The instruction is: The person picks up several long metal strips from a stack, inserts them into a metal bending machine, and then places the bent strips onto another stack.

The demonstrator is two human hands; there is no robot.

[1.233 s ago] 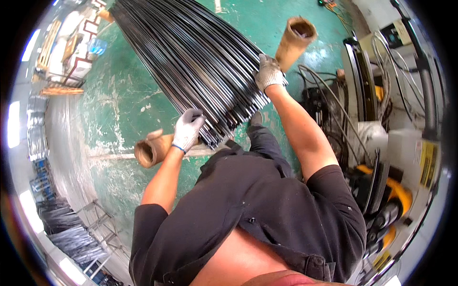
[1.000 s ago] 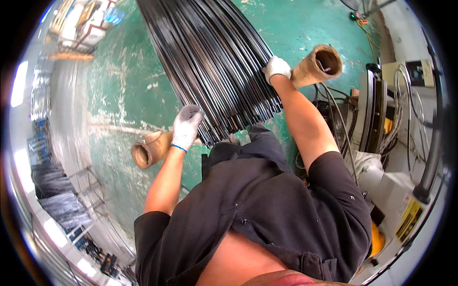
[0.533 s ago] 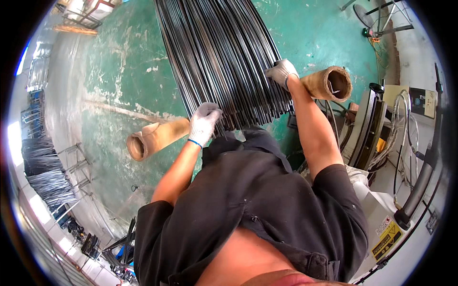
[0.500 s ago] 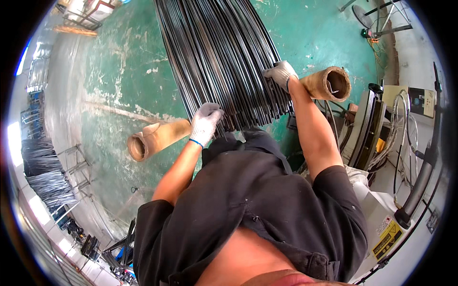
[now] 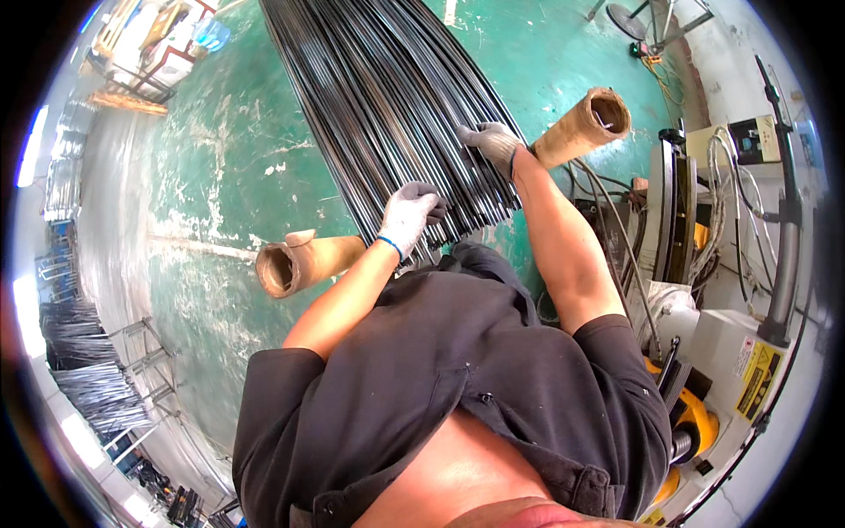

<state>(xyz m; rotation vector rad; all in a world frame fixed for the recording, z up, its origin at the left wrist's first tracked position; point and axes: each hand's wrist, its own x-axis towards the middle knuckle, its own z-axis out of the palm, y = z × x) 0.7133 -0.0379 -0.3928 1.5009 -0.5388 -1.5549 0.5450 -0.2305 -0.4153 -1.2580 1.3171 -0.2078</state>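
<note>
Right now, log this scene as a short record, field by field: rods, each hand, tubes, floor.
rods: many, long, dark, laid side by side
left hand: gloved, curled, over the rods' near ends; grip unclear
right hand: gloved, over the rods' right side; grip unclear
left tube: brown, open end facing left
right tube: brown, beyond the rods' right edge
floor: green, with pale worn patches
</note>
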